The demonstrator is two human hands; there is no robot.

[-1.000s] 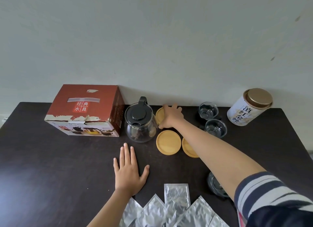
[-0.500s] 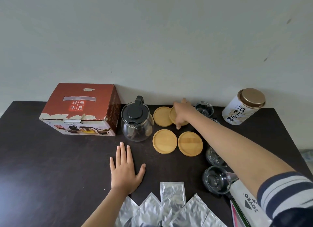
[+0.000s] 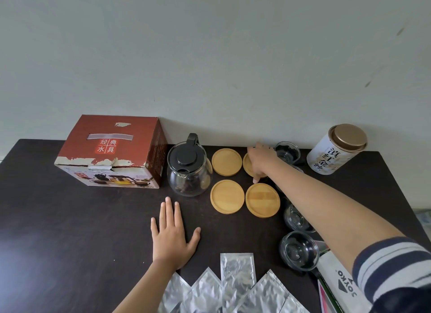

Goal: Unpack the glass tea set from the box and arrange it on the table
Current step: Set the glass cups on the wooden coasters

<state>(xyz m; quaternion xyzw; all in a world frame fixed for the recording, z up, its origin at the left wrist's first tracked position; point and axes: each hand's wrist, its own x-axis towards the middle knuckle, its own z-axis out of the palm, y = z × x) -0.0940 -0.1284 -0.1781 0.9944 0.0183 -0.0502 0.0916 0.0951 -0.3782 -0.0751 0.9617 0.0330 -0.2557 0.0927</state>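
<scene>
The red tea-set box [image 3: 112,151] stands closed at the back left of the dark table [image 3: 70,231]. Beside it is a glass teapot [image 3: 189,170] with a black lid. Several round wooden coasters lie in a square: back left [image 3: 226,162], front left [image 3: 227,196], front right [image 3: 262,200]. My right hand [image 3: 261,157] rests fingers-down on the back right coaster [image 3: 247,165]. Glass cups sit at the back [image 3: 287,152], under my forearm [image 3: 295,219] and near the front [image 3: 299,251]. My left hand [image 3: 172,233] lies flat on the table, fingers spread.
A white tea tin [image 3: 335,149] with a bronze lid stands tilted at the back right against the wall. Several silver foil packets [image 3: 235,284] lie at the front edge. A white printed bag [image 3: 338,280] sits at the front right corner.
My right hand slid a coaster from beside the teapot to the right, into the back right spot of the square. The left hand stayed flat.
</scene>
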